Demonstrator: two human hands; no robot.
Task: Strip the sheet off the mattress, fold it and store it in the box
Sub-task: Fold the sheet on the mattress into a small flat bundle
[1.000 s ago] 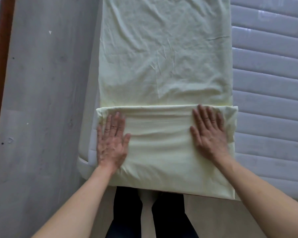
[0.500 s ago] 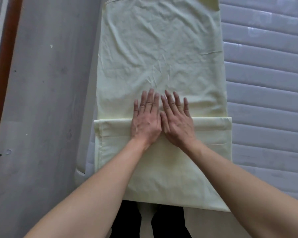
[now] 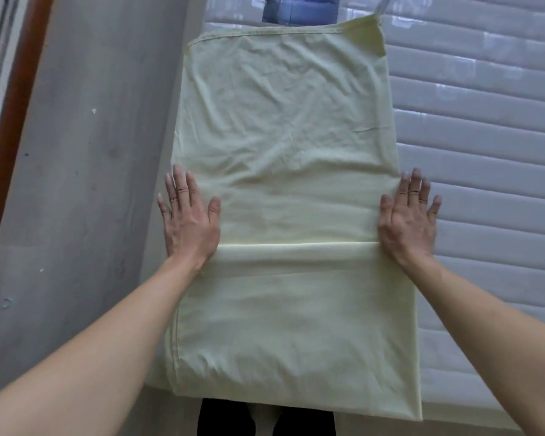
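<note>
Pale green sheet (image 3: pixel 283 171) lay folded lengthwise on the quilted mattress (image 3: pixel 485 152), near end doubled over. Left hand (image 3: pixel 189 218) lay flat, fingers straight, on its left edge; right hand (image 3: pixel 406 215) flat, fingers straight, on the right edge, both at the fold line.

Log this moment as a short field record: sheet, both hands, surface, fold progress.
sheet: pale yellow-green sheet, laid in a long strip, near end folded over into a thicker layer
left hand: left hand flat, fingers straight, pressing the sheet's left edge at the fold line
right hand: right hand flat, fingers straight, pressing the right edge
surface: quilted white mattress
fold progress: partly folded; far part still one long length
box: not in view
</note>
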